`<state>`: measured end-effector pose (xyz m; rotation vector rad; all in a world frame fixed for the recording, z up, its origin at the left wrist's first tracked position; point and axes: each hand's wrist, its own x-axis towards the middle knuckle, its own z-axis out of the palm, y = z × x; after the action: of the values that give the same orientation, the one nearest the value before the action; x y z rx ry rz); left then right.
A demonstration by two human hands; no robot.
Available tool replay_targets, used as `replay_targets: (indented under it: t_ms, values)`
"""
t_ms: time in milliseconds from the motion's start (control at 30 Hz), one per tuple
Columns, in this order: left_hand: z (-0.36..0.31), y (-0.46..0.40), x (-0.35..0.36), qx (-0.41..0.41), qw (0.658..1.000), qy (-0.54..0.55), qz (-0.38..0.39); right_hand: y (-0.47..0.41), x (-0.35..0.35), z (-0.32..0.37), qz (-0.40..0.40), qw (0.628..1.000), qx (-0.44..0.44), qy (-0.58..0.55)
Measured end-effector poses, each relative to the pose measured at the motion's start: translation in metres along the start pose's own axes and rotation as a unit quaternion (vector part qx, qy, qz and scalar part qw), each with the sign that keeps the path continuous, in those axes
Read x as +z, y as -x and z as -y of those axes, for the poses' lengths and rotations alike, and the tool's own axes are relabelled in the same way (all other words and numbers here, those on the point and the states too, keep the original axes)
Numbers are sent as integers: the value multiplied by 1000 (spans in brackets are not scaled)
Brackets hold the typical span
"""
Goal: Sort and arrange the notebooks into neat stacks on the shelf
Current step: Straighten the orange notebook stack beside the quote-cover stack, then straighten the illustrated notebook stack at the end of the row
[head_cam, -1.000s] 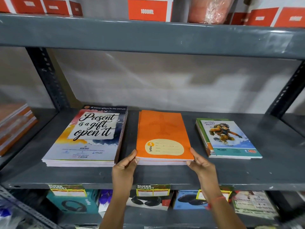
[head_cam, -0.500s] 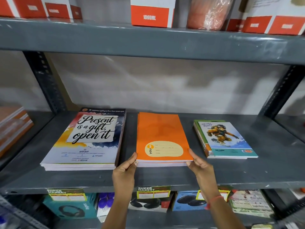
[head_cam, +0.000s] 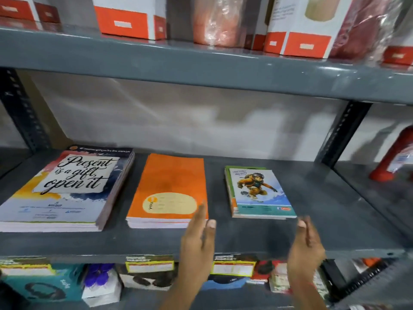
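Note:
Three notebook stacks lie on the grey shelf (head_cam: 324, 220). At the left is a large stack with a "Present is a gift, open it" cover (head_cam: 67, 189). The orange stack (head_cam: 169, 186) is in the middle. A smaller stack with a cartoon flyer cover (head_cam: 257, 193) sits to the right. My left hand (head_cam: 197, 240) is open, fingers up, at the orange stack's front right corner. My right hand (head_cam: 307, 245) is open too, just in front of the cartoon stack's right corner, not touching it. Both palms face each other and hold nothing.
The shelf above (head_cam: 201, 66) carries orange-and-white boxes (head_cam: 125, 19) and wrapped goods. A red extinguisher-like object (head_cam: 393, 153) stands in the bay to the right. Dark slotted uprights (head_cam: 342, 135) frame the bay. Boxed headphones (head_cam: 42, 285) and price labels (head_cam: 149, 265) fill the shelf below.
Both hands have let go of the orange stack's front corners and shifted right, toward the cartoon-cover stack. The view has swung to the right as well.

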<state>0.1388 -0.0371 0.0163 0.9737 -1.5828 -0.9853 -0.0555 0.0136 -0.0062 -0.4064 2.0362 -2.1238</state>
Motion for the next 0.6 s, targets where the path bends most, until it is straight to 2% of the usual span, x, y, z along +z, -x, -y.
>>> replay_targets:
  t_ms: [100, 233, 367, 467, 600]
  values:
    - [-1, -10, 53, -120, 990, 6, 70, -47, -22, -10, 86, 994, 8, 64]
    - [8, -35, 89, -208, 973, 103, 12, -81, -27, -10, 220, 970, 40, 95]
    - [12, -44, 105, -207, 973, 107, 1, -87, -12, -5, 337, 933, 13, 129]
    - [15, -45, 106, -199, 976, 90, -4, -87, -7, -8, 366, 917, -11, 155]
    - [18, -45, 100, -201, 974, 102, 30, -92, -9, -12, 401, 906, 6, 133]
